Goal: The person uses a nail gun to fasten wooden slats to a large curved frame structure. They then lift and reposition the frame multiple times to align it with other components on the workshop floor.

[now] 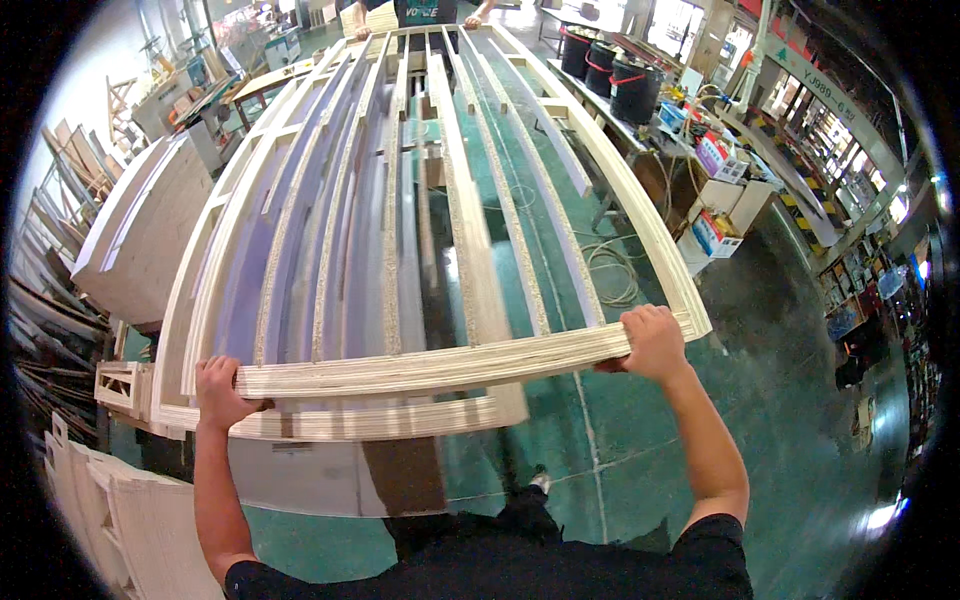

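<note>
A long wooden frame (450, 366) with several lengthwise slats stretches away from me, raised above the floor. My left hand (222, 392) is closed round the near left corner of its layered end rail. Near the right corner, my right hand (652, 343) grips the same rail, fingers on top and thumb below. At the far end, a person in a dark printed shirt (418, 12) has both hands on the frame. Beneath the near rail lies another pale wooden frame (370, 420), partly covered by the one I hold.
Black buckets with red bands (634, 90) stand on a bench to the right. Coiled hose (612, 275) lies on the green floor near cartons (716, 232). At left are a large pale block (150, 225), and stacked wooden panels (150, 520) at lower left.
</note>
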{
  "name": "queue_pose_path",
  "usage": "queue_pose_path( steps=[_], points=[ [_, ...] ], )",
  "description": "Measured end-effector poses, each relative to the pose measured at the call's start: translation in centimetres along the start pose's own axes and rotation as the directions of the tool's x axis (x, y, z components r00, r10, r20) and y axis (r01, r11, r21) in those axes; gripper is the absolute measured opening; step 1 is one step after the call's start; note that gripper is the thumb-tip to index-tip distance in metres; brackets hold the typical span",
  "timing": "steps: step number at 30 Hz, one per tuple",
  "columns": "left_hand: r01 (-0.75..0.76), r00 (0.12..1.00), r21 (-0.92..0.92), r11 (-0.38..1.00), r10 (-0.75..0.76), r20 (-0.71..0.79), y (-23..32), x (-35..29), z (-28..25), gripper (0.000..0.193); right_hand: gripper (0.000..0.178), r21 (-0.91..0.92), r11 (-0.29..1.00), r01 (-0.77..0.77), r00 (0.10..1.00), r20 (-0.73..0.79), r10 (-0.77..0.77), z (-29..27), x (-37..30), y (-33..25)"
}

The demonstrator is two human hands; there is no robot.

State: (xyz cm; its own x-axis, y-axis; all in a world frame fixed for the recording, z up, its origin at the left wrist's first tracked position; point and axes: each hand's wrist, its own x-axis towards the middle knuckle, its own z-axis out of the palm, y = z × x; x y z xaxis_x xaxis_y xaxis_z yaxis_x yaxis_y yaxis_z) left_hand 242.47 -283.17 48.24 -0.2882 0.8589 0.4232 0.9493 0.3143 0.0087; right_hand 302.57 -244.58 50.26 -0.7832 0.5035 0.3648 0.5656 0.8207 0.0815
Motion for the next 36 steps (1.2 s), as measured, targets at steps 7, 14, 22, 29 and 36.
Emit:
queue_pose_path(
  steps=[7, 14, 22, 29, 36],
  points=[
    [0.000, 1.000, -0.050, 0.999, 0.000, -0.007, 13.0, 7.5, 1.7, 0.074, 0.083, -0.038, 0.999, 0.003, 0.998, -0.069, -0.006, 0.3, -0.8, 17.0],
    [0.029, 0.999, -0.020, 0.999, -0.030, -0.031, 20.5, 16.1, 6.1, 0.079, 0.083, -0.017, 0.999, -0.030, 0.998, 0.051, 0.030, 1.1, 2.8, 27.8],
    [0.003, 1.000, -0.001, 1.000, -0.003, -0.010, 23.5, 29.3, 12.2, 0.081, 0.082, -0.077, 0.995, 0.066, 0.995, -0.064, -0.071, 5.4, 12.8, 41.8],
    [-0.004, 0.997, -0.017, 1.000, 0.002, -0.072, 24.0, 44.7, 16.9, 0.095, 0.078, -0.066, 0.995, 0.076, 0.993, -0.081, -0.082, 7.7, 24.3, 50.5],
    [-0.053, 0.997, 0.021, 0.998, 0.054, -0.061, 22.4, 62.2, 24.5, 0.096, 0.083, -0.050, 0.997, 0.062, 0.996, -0.053, -0.065, 15.5, 37.5, 60.6]
  ],
)
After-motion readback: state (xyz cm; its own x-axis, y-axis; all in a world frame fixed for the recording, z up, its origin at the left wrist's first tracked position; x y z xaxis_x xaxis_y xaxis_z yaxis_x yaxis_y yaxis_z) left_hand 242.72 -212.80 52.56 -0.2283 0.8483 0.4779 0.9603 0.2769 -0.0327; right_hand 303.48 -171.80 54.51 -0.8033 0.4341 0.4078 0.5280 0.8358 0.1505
